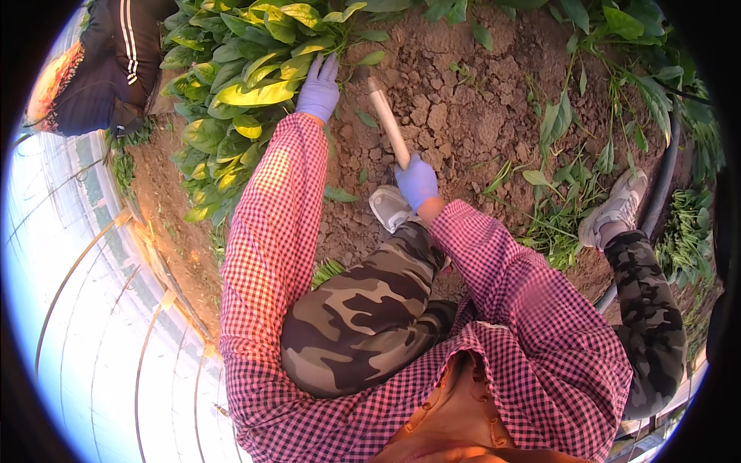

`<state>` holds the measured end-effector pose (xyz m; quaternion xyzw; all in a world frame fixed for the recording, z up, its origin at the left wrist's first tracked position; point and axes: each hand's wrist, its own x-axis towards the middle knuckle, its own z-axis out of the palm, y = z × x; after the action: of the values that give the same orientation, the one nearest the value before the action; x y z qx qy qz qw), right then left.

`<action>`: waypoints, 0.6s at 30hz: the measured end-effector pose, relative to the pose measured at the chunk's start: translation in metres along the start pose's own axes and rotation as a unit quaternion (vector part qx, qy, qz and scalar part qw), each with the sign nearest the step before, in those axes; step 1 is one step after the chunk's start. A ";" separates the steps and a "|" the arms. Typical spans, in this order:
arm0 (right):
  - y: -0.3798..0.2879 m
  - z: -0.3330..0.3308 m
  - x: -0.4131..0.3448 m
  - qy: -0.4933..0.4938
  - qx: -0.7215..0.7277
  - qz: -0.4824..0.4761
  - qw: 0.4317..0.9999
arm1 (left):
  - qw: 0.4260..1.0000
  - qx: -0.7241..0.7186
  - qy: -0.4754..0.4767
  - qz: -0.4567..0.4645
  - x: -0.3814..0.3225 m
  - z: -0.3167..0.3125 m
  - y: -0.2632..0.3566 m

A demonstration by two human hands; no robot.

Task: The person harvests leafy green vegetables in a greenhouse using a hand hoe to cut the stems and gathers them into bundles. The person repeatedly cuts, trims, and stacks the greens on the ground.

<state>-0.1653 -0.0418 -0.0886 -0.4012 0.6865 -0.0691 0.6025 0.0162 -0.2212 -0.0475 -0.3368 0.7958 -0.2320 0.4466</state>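
My left hand (319,88), in a purple glove, lies against the side of a dense row of leafy green plants (231,98), which look like spinach. Its fingers are stretched out along the leaves and the thumb is out of sight. In my right hand (417,183), also gloved, is the pale wooden handle (389,122) of a hand tool. The tool points up and left toward the base of the plants. Its dark head is blurred, so its shape cannot be made out.
Crumbly brown soil (446,104) lies beside the row. Cut or pulled greens (561,214) are heaped to the right, near my shoe (613,202) and a black hose (666,173). Another person's dark-trousered leg (130,52) is at upper left. Translucent plastic sheeting (87,289) curves along the left.
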 end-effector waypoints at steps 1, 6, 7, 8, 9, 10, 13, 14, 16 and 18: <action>0.008 -0.004 -0.014 0.000 0.036 0.008 0.999 | 1.000 0.006 0.009 -0.004 -0.003 0.003 0.002; 0.024 -0.010 -0.018 -0.010 0.136 0.052 0.989 | 1.000 -0.018 0.012 0.007 -0.006 -0.007 0.000; 0.013 -0.009 -0.011 -0.009 0.114 0.035 0.993 | 1.000 -0.015 -0.001 0.007 -0.006 -0.005 -0.004; 0.000 -0.005 -0.003 -0.007 0.093 0.018 0.996 | 0.999 0.011 0.030 -0.015 -0.008 0.002 -0.002; -0.009 -0.002 0.004 -0.003 0.071 0.008 0.997 | 1.000 0.002 0.025 -0.014 -0.007 0.003 -0.002; -0.017 -0.002 0.010 -0.028 0.072 0.039 0.996 | 1.000 -0.009 0.021 -0.012 -0.006 0.003 -0.001; -0.034 -0.001 0.012 -0.048 0.039 0.053 0.997 | 0.997 -0.041 0.051 -0.027 -0.006 0.014 -0.002; -0.032 0.010 0.020 -0.040 0.047 0.045 0.997 | 0.997 -0.039 0.060 -0.031 -0.008 0.018 -0.001; -0.034 0.012 0.026 -0.015 0.001 0.030 0.999 | 0.997 -0.048 0.055 -0.022 -0.009 0.017 0.001; -0.035 0.015 0.028 0.011 -0.031 0.027 0.999 | 0.997 -0.056 0.053 -0.023 -0.010 0.017 0.000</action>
<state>-0.1347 -0.0775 -0.0940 -0.4001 0.7057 -0.0364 0.5836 0.0346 -0.2148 -0.0505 -0.3664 0.8222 -0.2146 0.3791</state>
